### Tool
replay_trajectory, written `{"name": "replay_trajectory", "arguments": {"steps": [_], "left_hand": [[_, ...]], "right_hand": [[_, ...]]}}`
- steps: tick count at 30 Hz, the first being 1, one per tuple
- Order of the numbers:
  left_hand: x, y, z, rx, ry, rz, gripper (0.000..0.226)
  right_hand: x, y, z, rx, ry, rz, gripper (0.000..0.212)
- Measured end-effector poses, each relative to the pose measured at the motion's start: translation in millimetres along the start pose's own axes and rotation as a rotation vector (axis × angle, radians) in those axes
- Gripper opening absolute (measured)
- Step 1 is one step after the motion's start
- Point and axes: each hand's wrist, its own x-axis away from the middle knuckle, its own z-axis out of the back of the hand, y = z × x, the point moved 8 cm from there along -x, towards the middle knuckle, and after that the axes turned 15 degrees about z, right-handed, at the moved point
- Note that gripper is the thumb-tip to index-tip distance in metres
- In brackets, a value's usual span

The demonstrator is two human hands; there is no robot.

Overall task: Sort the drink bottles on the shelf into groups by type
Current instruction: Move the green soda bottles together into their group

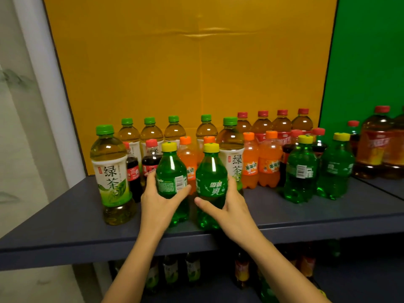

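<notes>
Green plastic soda bottle with yellow cap point(171, 176) and its twin green bottle point(211, 171) stand upright, side by side, near the front edge of the dark grey shelf point(65, 219). The left hand point(156, 202) wraps the first, thumb across the label and fingers curled behind. The right hand point(231, 206) wraps the twin likewise. Both long axes are vertical. A third green bottle point(300, 169) and a fourth green bottle point(335, 167) stand well apart to the right, nearer the right hand, with orange soda bottles point(270, 162) between and behind. Probable next move: carry both held bottles rightward to join them.
</notes>
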Motion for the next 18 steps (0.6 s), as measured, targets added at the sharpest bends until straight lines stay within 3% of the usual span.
{"name": "replay_trajectory", "arguments": {"steps": [4,10,12,15,18], "left_hand": [[30.8,36.9,-29.7,0.106,-0.077,-0.04,0.04],[86.5,86.7,-122.4,0.287,-0.314,0.02,0.043],[110.8,97.8,-159.5,0.307,-0.373,0.033,0.052],[149.9,112.6,-217.8,0.292,-0.454,0.007,0.048],[186.2,124.4,-278.8,0.289,-0.545,0.006,0.046]], "right_hand": [[19.4,-9.8,61.3,-0.046,0.054,-0.031,0.071],[65.6,-19.5,189.3,-0.022,0.166,-0.082,0.067],[86.2,-17.3,233.3,0.005,0.203,-0.109,0.07],[120.6,-10.1,298.5,0.005,0.275,-0.126,0.051],[155.1,-0.3,361.6,0.03,0.355,-0.179,0.053]]}}
